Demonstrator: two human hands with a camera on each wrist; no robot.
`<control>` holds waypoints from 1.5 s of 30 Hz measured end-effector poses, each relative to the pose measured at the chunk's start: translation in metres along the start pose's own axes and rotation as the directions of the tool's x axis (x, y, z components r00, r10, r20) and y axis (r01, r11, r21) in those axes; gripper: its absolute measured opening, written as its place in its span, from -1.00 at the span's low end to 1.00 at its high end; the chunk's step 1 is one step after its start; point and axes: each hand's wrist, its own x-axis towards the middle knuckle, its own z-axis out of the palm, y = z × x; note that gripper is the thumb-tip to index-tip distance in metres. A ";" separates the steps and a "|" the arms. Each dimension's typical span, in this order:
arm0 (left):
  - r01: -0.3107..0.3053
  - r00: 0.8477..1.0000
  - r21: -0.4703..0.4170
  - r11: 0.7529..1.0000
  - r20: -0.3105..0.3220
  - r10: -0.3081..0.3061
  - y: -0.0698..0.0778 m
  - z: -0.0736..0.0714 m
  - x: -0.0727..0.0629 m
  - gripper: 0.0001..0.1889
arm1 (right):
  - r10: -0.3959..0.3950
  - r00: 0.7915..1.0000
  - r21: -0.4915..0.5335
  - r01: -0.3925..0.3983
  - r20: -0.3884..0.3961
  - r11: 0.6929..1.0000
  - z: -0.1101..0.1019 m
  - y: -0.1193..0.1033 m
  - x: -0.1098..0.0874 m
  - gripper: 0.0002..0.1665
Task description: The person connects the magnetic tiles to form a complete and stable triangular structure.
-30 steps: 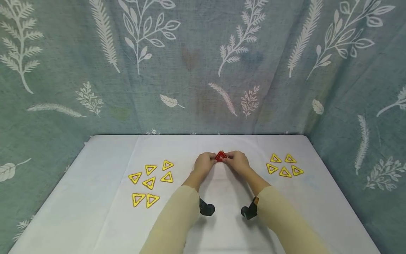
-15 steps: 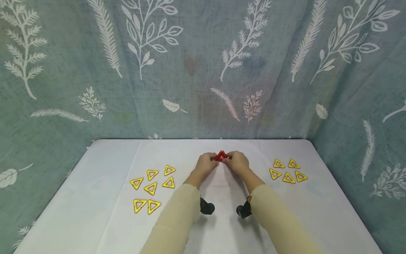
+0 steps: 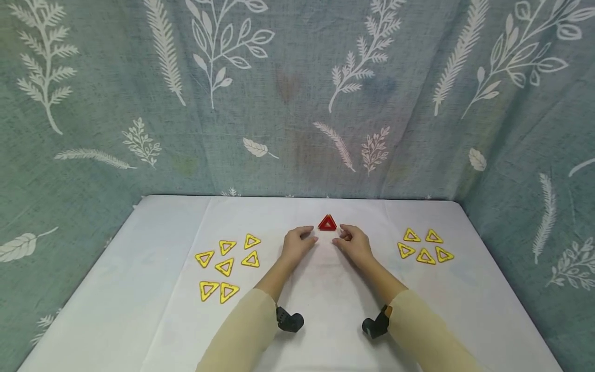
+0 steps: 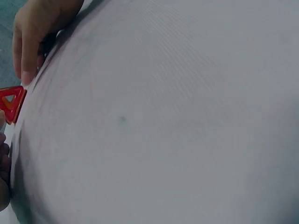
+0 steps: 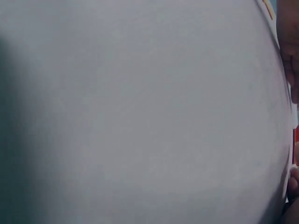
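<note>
A small red triangle (image 3: 327, 228), perhaps several pieces together, sits near the table's back edge. My left hand (image 3: 296, 245) is just to its left, fingers loosely bent and apart from it, holding nothing. On the other side my right hand (image 3: 355, 245) is held likewise, thumb and forefinger spread, nothing between them. The left wrist view catches the red triangle (image 4: 18, 100) at its left edge, with the right hand (image 4: 37, 32) above it and only fingertips of the left. At the right edge of the right wrist view, both hands and a sliver of red are cut off.
Several yellow hollow triangles (image 3: 208, 283) lie spread on the left of the white table (image 3: 325, 310). Another loose group of yellow triangles (image 3: 425, 261) lies on the right. A leaf-patterned cloth (image 3: 288, 155) hangs behind the table and along its sides.
Both hands have let go of the red triangle and drawn slightly apart from it. It now stands by itself. The yellow triangles keep their places; the head view has shifted a little.
</note>
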 end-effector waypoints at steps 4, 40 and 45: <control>0.002 1.000 -0.019 1.000 0.002 -0.002 -0.008 -0.005 -0.008 -0.61 | 0.016 1.000 0.002 -0.016 0.009 1.000 -0.004 0.005 -0.009 -0.39; -0.386 0.886 0.292 0.875 -0.145 0.439 -0.052 -0.072 -0.129 -0.49 | -0.347 0.924 -0.282 0.295 -0.160 0.913 -0.083 0.062 -0.098 -0.49; -0.394 0.845 0.414 0.821 -0.187 0.500 -0.063 -0.097 -0.136 -0.45 | -0.325 0.926 -0.327 0.252 -0.192 0.911 -0.097 0.072 -0.099 -0.48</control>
